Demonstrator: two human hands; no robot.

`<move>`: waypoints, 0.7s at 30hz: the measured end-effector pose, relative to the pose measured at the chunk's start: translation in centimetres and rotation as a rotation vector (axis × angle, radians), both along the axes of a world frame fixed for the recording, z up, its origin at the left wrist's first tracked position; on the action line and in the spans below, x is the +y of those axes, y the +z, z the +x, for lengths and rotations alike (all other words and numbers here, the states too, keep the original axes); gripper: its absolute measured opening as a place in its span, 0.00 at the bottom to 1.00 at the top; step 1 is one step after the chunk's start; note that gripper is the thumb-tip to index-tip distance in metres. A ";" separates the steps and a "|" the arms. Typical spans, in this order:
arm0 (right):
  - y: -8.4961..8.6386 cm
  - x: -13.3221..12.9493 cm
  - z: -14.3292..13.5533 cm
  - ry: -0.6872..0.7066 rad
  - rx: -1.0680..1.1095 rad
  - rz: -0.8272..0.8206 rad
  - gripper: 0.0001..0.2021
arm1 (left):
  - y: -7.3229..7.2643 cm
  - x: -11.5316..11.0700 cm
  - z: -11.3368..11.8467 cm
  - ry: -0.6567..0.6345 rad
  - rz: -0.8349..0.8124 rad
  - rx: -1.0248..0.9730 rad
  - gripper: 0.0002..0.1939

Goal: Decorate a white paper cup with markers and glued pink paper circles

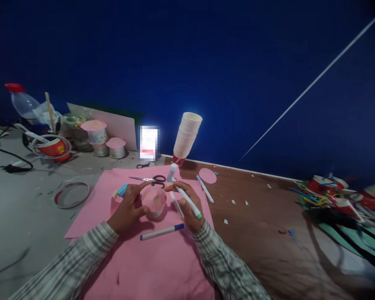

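Observation:
My left hand (pixel 129 208) has its thumb and fingers curved around the left side of a small round cup piece with a pink top (pixel 154 201), which bears a small greenish mark. Held in my right hand (pixel 190 204) is a white marker with a green end (pixel 190 201), slanting up to the left over the cup piece's right side. A second white marker (pixel 176 206) lies between the two. Nearer me, a blue-capped marker (pixel 161 232) rests on the pink paper (pixel 137 266). Black-handled scissors (pixel 158 180) and a small white-capped bottle (pixel 171 171) are just beyond.
A tall stack of paper cups (pixel 188 135) leans at the back. Another marker (pixel 205 189) and a pink disc (pixel 208 175) are to the right. Pink-topped cups (pixel 116 148) and a tape ring (pixel 71 195) stand left; cluttered cups and straws (pixel 331 187) fill the far right.

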State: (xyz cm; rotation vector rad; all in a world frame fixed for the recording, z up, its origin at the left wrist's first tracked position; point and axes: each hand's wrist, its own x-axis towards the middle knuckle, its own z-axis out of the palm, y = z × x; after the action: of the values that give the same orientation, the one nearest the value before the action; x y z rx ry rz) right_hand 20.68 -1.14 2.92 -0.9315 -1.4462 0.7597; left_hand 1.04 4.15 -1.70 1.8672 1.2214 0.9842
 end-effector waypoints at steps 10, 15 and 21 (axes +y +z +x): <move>-1.6 -0.1 -1.4 -0.132 0.067 -0.042 0.14 | 0.4 -0.7 0.7 0.031 -0.006 0.007 0.38; -2.3 -0.3 -1.7 -0.183 0.066 -0.018 0.13 | 0.1 -0.6 1.1 0.017 0.080 0.050 0.45; -3.0 -0.4 -1.6 -0.275 -0.016 0.005 0.13 | 0.0 -0.1 1.1 0.023 0.102 0.032 0.44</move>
State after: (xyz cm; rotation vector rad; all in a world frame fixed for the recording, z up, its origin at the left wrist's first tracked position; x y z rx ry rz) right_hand 19.04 -1.59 -0.05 -1.1076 -1.2985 0.5455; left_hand 2.16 4.08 -1.75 1.9581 1.2343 1.0502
